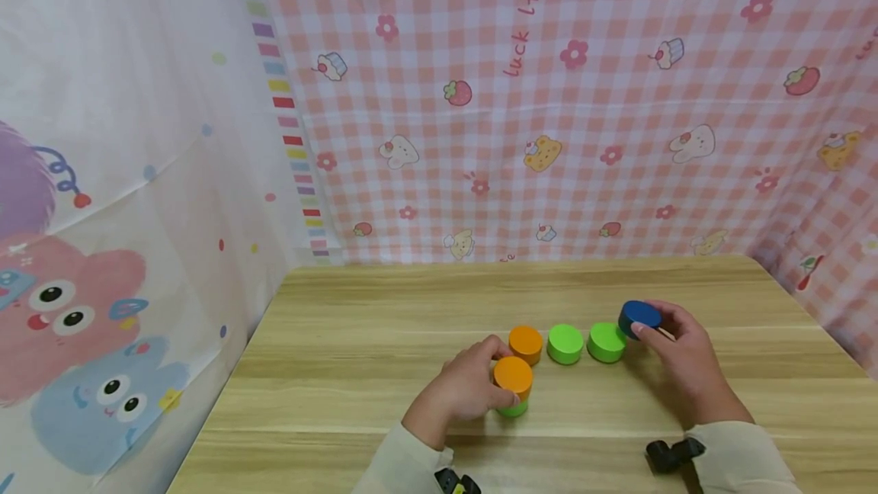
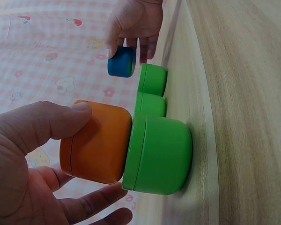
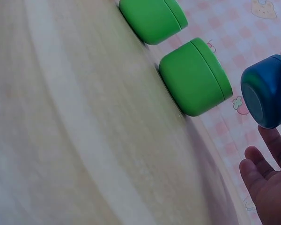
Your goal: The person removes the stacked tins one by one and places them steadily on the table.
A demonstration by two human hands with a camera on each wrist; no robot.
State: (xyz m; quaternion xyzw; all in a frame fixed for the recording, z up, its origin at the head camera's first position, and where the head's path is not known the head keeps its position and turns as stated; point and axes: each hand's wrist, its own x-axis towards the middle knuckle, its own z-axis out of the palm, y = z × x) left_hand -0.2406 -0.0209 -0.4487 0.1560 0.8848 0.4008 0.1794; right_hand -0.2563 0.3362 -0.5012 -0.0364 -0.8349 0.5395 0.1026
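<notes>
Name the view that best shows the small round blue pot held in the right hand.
Right wrist: the small round blue pot fills the frame edge, base visible. Left wrist shows it small; head, smaller still.

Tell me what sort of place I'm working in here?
Probably a staged tabletop corner, perhaps a play or recording booth: a wooden table is fenced in by a pink checked cartoon cloth behind and a cartoon-printed sheet at the side, with coloured round pots such as the blue pot being handled.
</notes>
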